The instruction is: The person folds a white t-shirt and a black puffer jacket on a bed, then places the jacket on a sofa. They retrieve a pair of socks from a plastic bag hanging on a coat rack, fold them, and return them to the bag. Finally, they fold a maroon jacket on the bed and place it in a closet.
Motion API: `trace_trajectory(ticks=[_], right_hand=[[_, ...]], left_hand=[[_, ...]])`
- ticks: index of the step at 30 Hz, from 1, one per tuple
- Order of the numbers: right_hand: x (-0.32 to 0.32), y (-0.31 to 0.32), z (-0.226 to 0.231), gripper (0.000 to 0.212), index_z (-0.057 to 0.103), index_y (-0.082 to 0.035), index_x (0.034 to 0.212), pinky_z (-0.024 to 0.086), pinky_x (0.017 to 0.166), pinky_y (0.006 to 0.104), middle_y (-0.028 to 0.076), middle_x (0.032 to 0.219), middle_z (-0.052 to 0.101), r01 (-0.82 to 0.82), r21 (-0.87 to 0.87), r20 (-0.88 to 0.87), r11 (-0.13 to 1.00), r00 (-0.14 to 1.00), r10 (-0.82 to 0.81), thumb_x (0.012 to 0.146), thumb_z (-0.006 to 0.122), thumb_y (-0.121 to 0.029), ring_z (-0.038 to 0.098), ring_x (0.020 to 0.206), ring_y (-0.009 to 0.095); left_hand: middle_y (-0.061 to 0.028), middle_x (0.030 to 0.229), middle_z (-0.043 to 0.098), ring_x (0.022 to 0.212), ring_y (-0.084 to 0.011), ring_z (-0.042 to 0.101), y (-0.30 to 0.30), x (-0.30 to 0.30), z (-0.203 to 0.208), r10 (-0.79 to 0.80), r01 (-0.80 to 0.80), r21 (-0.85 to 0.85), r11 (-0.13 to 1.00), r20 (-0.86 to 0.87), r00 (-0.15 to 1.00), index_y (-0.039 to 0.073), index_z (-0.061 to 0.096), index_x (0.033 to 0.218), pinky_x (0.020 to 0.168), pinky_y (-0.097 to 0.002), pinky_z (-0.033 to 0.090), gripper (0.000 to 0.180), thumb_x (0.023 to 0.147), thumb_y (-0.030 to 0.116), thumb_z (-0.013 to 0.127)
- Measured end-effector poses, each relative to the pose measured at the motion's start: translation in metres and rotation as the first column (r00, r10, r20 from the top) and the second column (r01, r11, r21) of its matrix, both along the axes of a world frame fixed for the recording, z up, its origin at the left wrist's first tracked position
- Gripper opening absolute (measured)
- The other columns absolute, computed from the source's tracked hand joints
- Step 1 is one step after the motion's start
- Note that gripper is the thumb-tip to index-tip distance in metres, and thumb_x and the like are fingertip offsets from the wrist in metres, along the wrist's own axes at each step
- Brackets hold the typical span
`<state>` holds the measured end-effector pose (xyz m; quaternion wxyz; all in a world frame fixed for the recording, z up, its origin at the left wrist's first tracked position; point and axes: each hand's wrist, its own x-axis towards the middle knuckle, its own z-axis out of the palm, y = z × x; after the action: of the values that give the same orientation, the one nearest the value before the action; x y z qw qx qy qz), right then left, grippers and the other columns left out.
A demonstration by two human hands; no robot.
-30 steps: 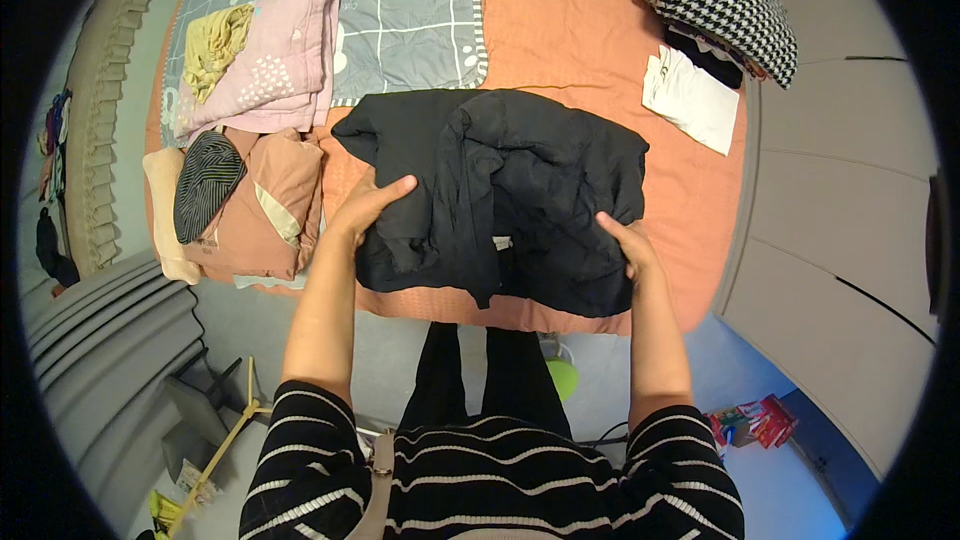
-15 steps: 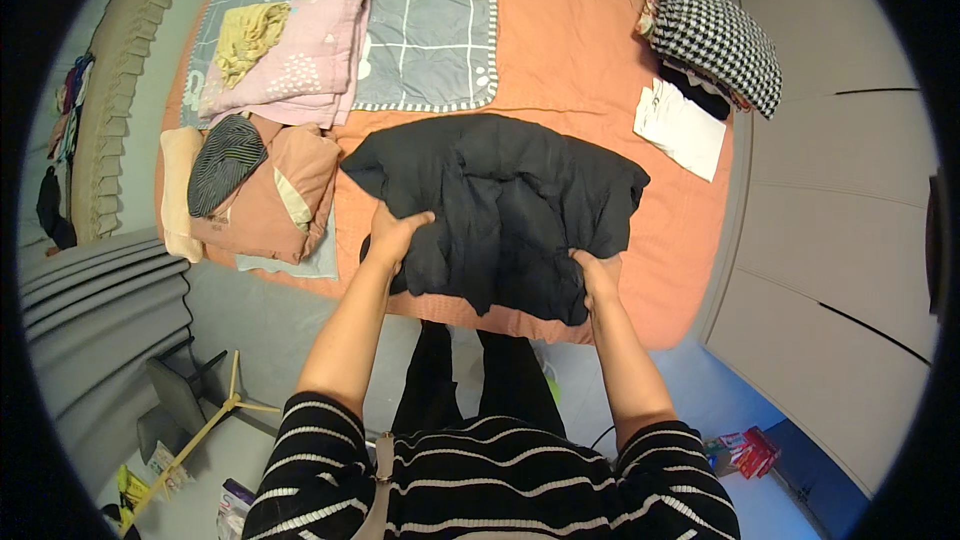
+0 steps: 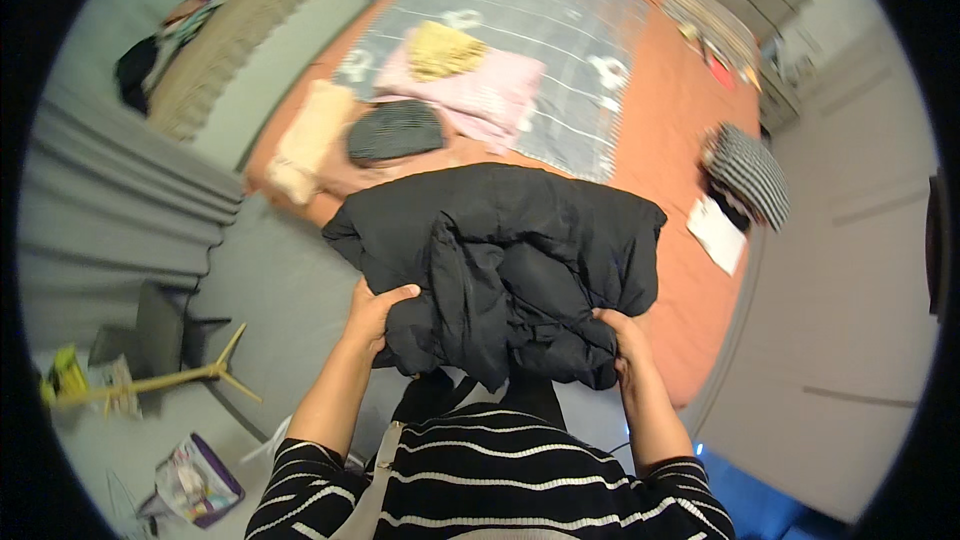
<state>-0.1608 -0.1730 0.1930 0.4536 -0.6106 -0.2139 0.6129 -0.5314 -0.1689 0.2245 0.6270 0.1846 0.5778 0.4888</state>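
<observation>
A folded black puffer jacket is held in front of my body, over the near edge of the bed. My left hand grips its left side, thumb on top and fingers hidden beneath. On the right side my right hand holds it the same way, thumb over the fabric. The jacket's far edge covers part of a pinkish-brown folded garment. Next to that lie a dark striped knit piece and a peach folded cloth.
An orange-sheeted bed bears a grey patterned blanket, a pink folded quilt with a yellow cloth, a houndstooth bundle and a white cloth. Grey curtains stand left, a pale wardrobe right.
The view has turned leftward. Both hands have drawn the jacket off the bed toward my body and toward the folded clothes on the left, keeping their hold.
</observation>
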Motion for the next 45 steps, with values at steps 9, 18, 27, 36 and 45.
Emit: trace_trajectory(ticks=[9, 18, 27, 36, 45], right_hand=[[-0.299, 0.015, 0.1, 0.063, 0.046, 0.006, 0.124, 0.054, 0.077, 0.0376, 0.018, 0.107, 0.061, -0.384, 0.119, -0.037, 0.916, 0.92, 0.391, 0.065, 0.066, 0.0, 0.063, 0.089, 0.03], [-0.498, 0.087, 0.101, 0.051, 0.055, 0.008, 0.115, 0.047, 0.089, 0.0364, 0.018, 0.112, 0.061, -0.696, -0.102, -0.172, 0.71, 0.716, 0.677, 0.07, 0.069, -0.009, 0.06, 0.098, 0.03], [-0.71, 0.195, 0.077, 0.046, 0.057, 0.008, 0.111, 0.051, 0.077, 0.0319, 0.017, 0.102, 0.065, -0.913, -0.047, 0.109, 0.405, 0.398, 0.911, 0.068, 0.067, -0.003, 0.064, 0.086, 0.026], [-0.908, 0.238, 0.062, 0.042, 0.058, 0.009, 0.108, 0.051, 0.078, 0.0319, 0.016, 0.102, 0.065, -0.968, 0.091, 0.105, 0.234, 0.243, 0.964, 0.067, 0.068, 0.001, 0.063, 0.085, 0.027], [-1.03, 0.299, 0.057, 0.044, 0.056, 0.011, 0.108, 0.053, 0.075, 0.0364, 0.019, 0.101, 0.065, -0.899, 0.124, 0.114, 0.42, 0.433, 0.894, 0.067, 0.069, 0.001, 0.065, 0.084, 0.029]], left_hand=[[-0.0172, 0.114, 0.057, 0.098, -0.0279, 0.061, -0.122, -0.247, 0.075, 0.415, -0.407, 0.086, 0.909, -0.114, 0.903, -0.004, 0.045, 0.123, 0.084, -0.0366, 0.052, 0.069, 0.063, 0.002, 0.078], [-0.0224, 0.113, 0.056, 0.096, -0.0336, 0.062, -0.154, -0.398, 0.089, 0.687, -0.675, 0.149, 0.723, -0.048, 0.725, -0.008, 0.042, 0.124, 0.081, -0.0413, 0.054, 0.072, 0.063, 0.004, 0.077], [-0.0156, 0.111, 0.059, 0.099, -0.0278, 0.061, -0.126, -0.525, 0.078, 0.851, -0.856, 0.001, 0.517, -0.102, 0.514, -0.003, 0.048, 0.121, 0.085, -0.037, 0.052, 0.067, 0.063, 0.004, 0.08], [-0.0202, 0.115, 0.057, 0.1, -0.0335, 0.061, -0.111, -0.648, 0.065, 0.949, -0.952, -0.009, 0.305, -0.074, 0.305, -0.003, 0.049, 0.119, 0.084, -0.0435, 0.053, 0.062, 0.065, 0.003, 0.078], [-0.0187, 0.115, 0.057, 0.101, -0.0313, 0.059, -0.023, -0.833, 0.056, 0.879, -0.88, -0.045, 0.474, -0.034, 0.475, -0.003, 0.048, 0.121, 0.084, -0.0413, 0.053, 0.065, 0.064, 0.004, 0.08]])
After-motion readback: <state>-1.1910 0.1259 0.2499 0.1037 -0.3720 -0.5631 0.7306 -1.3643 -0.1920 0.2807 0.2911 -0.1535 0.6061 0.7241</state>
